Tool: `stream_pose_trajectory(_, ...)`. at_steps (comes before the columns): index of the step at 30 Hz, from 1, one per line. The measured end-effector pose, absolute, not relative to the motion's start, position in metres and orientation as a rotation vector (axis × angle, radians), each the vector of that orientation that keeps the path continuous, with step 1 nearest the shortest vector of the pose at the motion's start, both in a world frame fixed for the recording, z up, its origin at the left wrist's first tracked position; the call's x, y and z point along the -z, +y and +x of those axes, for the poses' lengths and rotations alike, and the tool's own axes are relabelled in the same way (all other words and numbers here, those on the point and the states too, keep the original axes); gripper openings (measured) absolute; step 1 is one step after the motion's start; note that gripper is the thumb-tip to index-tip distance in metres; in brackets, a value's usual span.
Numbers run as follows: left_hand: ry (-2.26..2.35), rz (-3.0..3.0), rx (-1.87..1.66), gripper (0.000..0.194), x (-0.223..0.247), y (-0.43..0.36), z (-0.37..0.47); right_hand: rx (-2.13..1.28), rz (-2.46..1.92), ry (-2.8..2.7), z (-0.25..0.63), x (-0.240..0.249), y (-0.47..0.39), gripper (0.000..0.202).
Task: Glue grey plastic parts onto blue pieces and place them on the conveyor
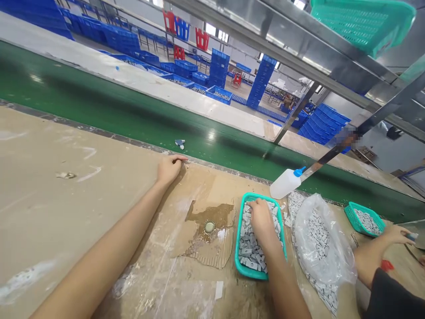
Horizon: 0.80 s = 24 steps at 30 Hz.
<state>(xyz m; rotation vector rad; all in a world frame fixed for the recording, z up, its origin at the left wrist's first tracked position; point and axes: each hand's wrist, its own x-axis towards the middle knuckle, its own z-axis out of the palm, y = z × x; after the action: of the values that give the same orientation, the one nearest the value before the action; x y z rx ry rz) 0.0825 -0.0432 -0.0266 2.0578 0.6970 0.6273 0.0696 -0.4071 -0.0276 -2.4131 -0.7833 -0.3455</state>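
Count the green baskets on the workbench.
2. The near basket, holding grey pieces, is under the right hand; the far basket is farther right, past the clear bag, by a co-worker's hand. More may lie outside the frame.

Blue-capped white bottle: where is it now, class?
In the head view, the bottle is right of centre, just past the far right corner of the teal basket, near the green strip.

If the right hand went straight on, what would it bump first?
Probably the far rim of the green basket. If the right hand points downward, the grey pieces come first; depth is unclear.
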Motion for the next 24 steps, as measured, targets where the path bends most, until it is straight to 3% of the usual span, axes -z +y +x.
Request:
stream_pose_trajectory(3, 0.688, 2.049, -0.618, 0.041, 0.025, -0.045, 0.082, 0.29, -2.407, -0.785, 0.07, 0.023, -0.41, 0.034)
stream_pose_trajectory(13, 0.699, 2.057, -0.584, 0.043, 0.017, -0.05, 0.077, 0.134, -2.38, -0.811, 0.058, -0.018, -0.432, 0.031)
stream_pose_trajectory(24, 0.699, 2.04, -0.539, 0.04, 0.008, -0.057, 0.073, 0.269, -2.311, -0.735, 0.035, -0.173, -0.61, 0.033)
